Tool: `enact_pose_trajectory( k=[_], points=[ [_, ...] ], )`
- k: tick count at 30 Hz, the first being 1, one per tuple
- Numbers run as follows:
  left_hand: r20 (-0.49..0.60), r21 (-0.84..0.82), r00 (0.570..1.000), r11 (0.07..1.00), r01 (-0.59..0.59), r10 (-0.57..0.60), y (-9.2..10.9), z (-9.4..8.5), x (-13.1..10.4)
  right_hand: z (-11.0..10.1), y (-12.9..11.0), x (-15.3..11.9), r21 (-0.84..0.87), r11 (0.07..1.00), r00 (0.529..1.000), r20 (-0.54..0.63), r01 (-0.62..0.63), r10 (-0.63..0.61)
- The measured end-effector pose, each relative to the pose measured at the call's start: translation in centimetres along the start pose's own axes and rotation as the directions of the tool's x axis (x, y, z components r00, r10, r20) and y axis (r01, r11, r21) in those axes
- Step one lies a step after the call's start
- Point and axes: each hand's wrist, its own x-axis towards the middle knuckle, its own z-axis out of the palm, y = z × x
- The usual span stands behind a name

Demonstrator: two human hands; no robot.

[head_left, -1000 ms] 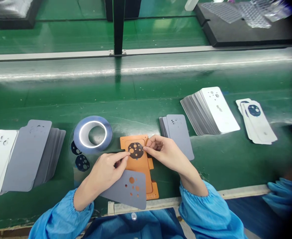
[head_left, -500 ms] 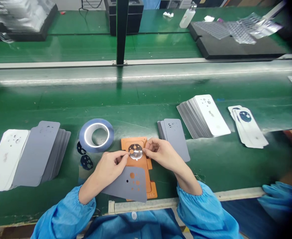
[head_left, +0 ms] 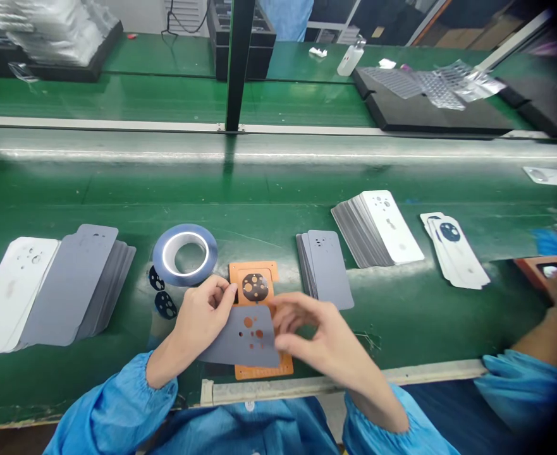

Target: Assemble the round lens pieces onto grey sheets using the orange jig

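Observation:
An orange fixture plate lies in front of me. At its upper end rests a black round piece with several holes. A grey phone-shaped sheet with round cutouts lies slanted over the fixture's lower part. My left hand is at the fixture's left edge, thumb and forefinger pinched together; a small dark bit shows by the fingertips, too small to name. To the right of the grey sheet, my right hand has its fingers curved and apart, close to the sheet's edge, with nothing visible in it.
Left of the fixture lie a roll of blue tape and black perforated pieces. Fanned grey sheets stand far left, more grey sheets and white sheets at right. A co-worker's arm is at the right edge.
Both hands have come away from the round piece, which now lies dark on the fixture. My right hand moved down toward the grey sheet and its fingers spread. The view shifted slightly.

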Motion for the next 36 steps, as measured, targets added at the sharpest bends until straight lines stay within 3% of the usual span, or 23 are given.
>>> enact_pose_trajectory(
  k=[2, 3, 5, 7, 8, 10, 12, 14, 17, 20, 24, 28, 31, 33, 36],
  points=[
    [-0.01, -0.092, 1.0, 0.996, -0.016, 0.015, 0.2, -0.1, -0.1, 0.5, -0.6, -0.5, -0.013, 1.0, 0.997, 0.079, 0.021, -0.02],
    [0.007, -0.153, 1.0, 0.988, -0.019, 0.02, 0.4, -0.2, -0.1, 0.4, -0.8, -0.4, -0.035, 0.998, 0.998, 0.045, 0.046, -0.045],
    [0.054, -0.275, 0.998, 0.961, -0.013, 0.029, 0.6, -0.4, -0.1, -0.8, -0.9, 0.0, -0.087, 0.99, 0.981, -0.145, 0.115, -0.127],
    [0.058, -0.359, 0.997, 0.933, -0.031, 0.055, 0.4, -0.4, -0.1, -2.8, -1.0, 0.8, -0.148, 0.974, 0.915, -0.343, 0.169, -0.211],
    [0.036, -0.376, 0.995, 0.924, -0.069, 0.089, 0.2, -0.4, -0.1, -3.8, -1.2, 1.2, -0.186, 0.965, 0.893, -0.378, 0.186, -0.245],
    [-0.004, -0.345, 0.981, 0.921, -0.182, 0.192, -0.5, 0.0, 0.0, -5.3, -1.4, 2.1, -0.272, 0.937, 0.912, -0.285, 0.22, -0.297],
    [0.011, -0.245, 0.953, 0.925, -0.29, 0.301, -1.3, 0.4, 0.1, -5.6, -1.5, 2.8, -0.349, 0.891, 0.942, -0.063, 0.289, -0.33],
    [0.087, -0.133, 0.927, 0.926, -0.353, 0.365, -2.1, 0.8, 0.3, -5.0, -1.5, 3.5, -0.386, 0.838, 0.921, 0.119, 0.386, -0.37],
    [0.201, -0.04, 0.89, 0.912, -0.409, 0.409, -2.7, 1.2, 0.4, -3.7, -1.4, 4.0, -0.411, 0.77, 0.873, 0.244, 0.487, -0.422],
    [0.24, 0.001, 0.875, 0.902, -0.432, 0.42, -2.7, 1.2, 0.5, -3.0, -1.4, 4.5, -0.436, 0.719, 0.841, 0.292, 0.541, -0.456],
    [0.218, 0.061, 0.896, 0.911, -0.409, 0.387, -2.3, 1.4, 0.6, -2.2, -1.0, 5.3, -0.545, 0.575, 0.786, 0.324, 0.61, -0.526],
    [0.198, 0.147, 0.917, 0.914, -0.378, 0.347, -2.3, 1.9, 0.6, -0.1, 1.3, 5.0, -0.765, 0.398, 0.804, 0.251, 0.506, -0.539],
    [0.23, 0.204, 0.906, 0.892, -0.403, 0.357, -2.3, 2.0, 0.6, 1.8, 4.0, 4.0, -0.836, 0.267, 0.77, 0.254, 0.479, -0.585],
    [0.264, 0.265, 0.891, 0.861, -0.434, 0.368, -2.2, 1.9, 0.5, 2.7, 5.6, 3.5, -0.851, 0.242, 0.768, 0.253, 0.466, -0.589],
    [0.289, 0.384, 0.886, 0.803, -0.455, 0.363, -1.9, 1.8, 0.3, 3.4, 6.8, 3.1, -0.865, 0.279, 0.792, 0.194, 0.416, -0.579]
  ],
)
